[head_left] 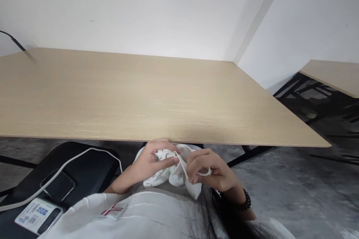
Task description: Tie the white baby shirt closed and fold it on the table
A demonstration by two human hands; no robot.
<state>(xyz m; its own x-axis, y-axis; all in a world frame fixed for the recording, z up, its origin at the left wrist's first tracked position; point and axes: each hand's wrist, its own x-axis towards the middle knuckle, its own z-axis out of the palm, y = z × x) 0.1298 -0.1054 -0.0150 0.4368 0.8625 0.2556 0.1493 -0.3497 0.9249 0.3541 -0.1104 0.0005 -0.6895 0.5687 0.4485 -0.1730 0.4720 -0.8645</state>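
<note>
white cloth [177, 180] held up by shirt [157, 211], just off worktop [157, 97] edge. left hand [150, 162] pinches cloth, thumb over fingers. right hand [211, 168] pinches other side. best: left steady, right gentle, no hard tugs.

Cloth [175, 179] is showing white with small dark and greenish prints; worktop [140, 93] is showing pale tan, fine streaky grain; shirt [151, 213] is showing white, red mark [113, 209]; chair [95, 171], bracelet [247, 199] are showing black; floor [283, 186] is showing mottled grey.
</note>
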